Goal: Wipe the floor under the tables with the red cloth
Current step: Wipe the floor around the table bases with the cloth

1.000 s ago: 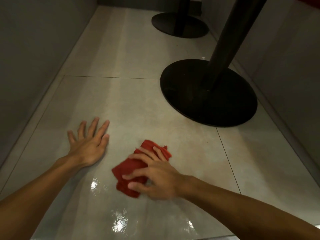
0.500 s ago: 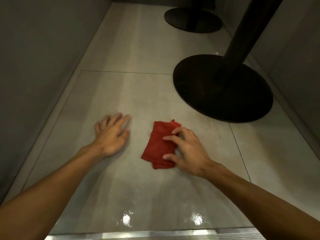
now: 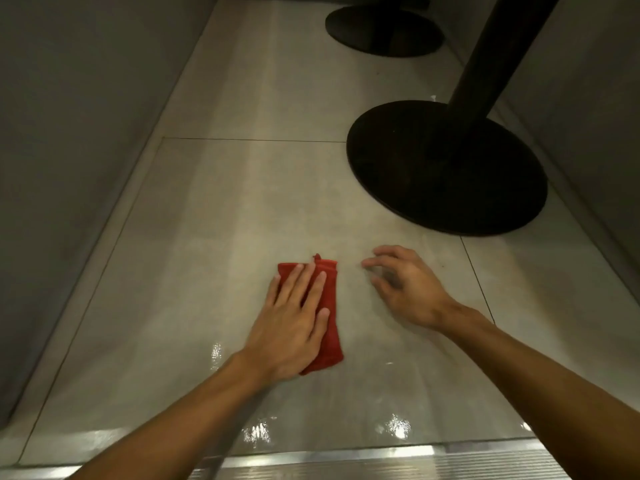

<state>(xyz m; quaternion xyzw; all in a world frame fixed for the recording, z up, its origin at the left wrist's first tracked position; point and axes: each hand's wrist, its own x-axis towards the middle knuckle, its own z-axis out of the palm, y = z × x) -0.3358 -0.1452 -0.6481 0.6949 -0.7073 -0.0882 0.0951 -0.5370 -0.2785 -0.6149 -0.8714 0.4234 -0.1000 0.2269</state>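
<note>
The folded red cloth (image 3: 333, 341) lies on the pale tiled floor (image 3: 242, 202), in the lower middle of the view. My left hand (image 3: 294, 320) rests flat on top of it with the fingers spread, covering most of its left side. My right hand (image 3: 405, 289) is off the cloth, a short way to its right, just over the floor. Its fingers are loosely curled and hold nothing. The floor near me shines wet.
A black round table base (image 3: 446, 174) with its black pole (image 3: 491, 57) stands to the right, beyond my right hand. A second base (image 3: 384, 29) is farther back. Grey panels close both sides (image 3: 69, 133) (image 3: 588, 133). A ribbed metal strip (image 3: 381, 459) runs along the near edge.
My right hand has let go of the cloth and moved off to the right. My left hand has come over from the bare floor and now lies on the cloth.
</note>
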